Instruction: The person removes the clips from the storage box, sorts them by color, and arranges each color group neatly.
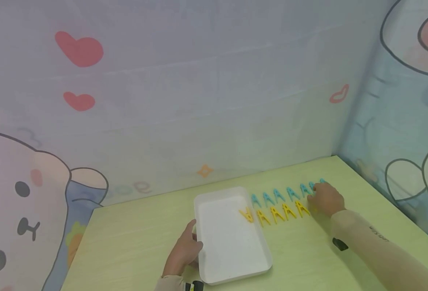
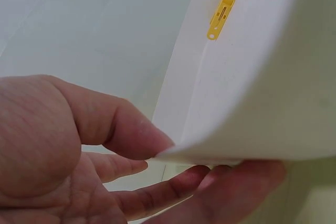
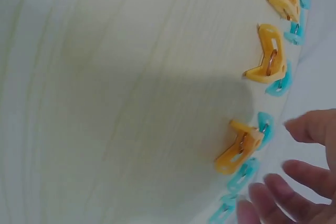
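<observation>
My left hand (image 1: 186, 248) holds the left edge of a white tray (image 1: 232, 246), thumb on the rim and fingers underneath, as the left wrist view shows. Inside the tray, by its right wall, lies a yellow clothespin (image 1: 248, 215). Several more yellow clothespins (image 1: 288, 211) stand in a row to the right of the tray. Behind them runs a row of blue clothespins (image 1: 279, 195). My right hand (image 1: 327, 199) is at the right end of the blue row and hides part of it. Its fingers (image 3: 286, 195) are spread and loosely bent, with nothing seen between them.
The pale yellow-green tabletop (image 1: 134, 242) carries the tray and clothespins. A printed cloth backdrop (image 1: 155, 121) rises behind the table's far edge, and another cloth (image 1: 410, 153) hangs along the right side.
</observation>
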A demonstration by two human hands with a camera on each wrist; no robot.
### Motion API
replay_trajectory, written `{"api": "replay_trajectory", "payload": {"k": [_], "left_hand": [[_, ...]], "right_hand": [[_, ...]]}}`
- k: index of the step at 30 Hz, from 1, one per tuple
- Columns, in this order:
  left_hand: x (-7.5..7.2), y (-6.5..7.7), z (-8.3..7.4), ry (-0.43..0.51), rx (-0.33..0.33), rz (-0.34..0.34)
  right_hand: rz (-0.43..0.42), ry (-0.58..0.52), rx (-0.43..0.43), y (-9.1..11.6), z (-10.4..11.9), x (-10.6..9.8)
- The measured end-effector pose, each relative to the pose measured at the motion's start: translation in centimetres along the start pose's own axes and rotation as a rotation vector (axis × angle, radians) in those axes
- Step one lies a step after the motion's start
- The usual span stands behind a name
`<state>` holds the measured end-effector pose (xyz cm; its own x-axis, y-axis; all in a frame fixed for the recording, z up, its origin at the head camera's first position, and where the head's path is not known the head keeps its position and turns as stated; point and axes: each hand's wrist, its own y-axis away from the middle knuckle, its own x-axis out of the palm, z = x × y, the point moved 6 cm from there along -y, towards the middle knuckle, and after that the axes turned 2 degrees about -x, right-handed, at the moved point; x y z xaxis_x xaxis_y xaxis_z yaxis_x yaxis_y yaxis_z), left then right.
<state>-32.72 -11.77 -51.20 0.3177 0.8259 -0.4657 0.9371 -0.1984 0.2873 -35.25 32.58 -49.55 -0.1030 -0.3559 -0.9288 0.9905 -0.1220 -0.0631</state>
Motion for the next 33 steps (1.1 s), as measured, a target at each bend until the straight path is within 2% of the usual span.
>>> {"api": "replay_trajectory", "payload": {"k": [3,8,14,18,23,28,33], "left_hand": [[0.0,0.0,0.0,-0.015,0.007,-0.006],[-0.1,0.1,-0.1,-0.005,0.012,-0.002],[-0.1,0.1,-0.2,0.027,0.008,0.016],[-0.1,0.2,-0.2,0.033,0.004,0.016],[0.0,0.2,-0.2,0.02,0.006,0.005],[0.0,0.2,-0.2,0.013,0.01,-0.003],[0.0,0.3,-0.3,0.03,0.01,0.005]], "right_hand": [[-0.122,-0.015,-0.049,-0.2,1.1,-0.5],[-0.308,-0.053,-0.209,0.0,3.9,-1.6],[-0.435,-0.057,-0.395,0.0,7.6,-2.1],[-0.436,-0.069,-0.5,0.3,10.4,-2.2],[-0.344,-0.071,-0.585,1.0,13.8,-1.5],[-0.255,0.035,-0.752,1.8,17.5,0.3],[-0.208,0.144,-0.936,2.9,20.3,2.6]]}}
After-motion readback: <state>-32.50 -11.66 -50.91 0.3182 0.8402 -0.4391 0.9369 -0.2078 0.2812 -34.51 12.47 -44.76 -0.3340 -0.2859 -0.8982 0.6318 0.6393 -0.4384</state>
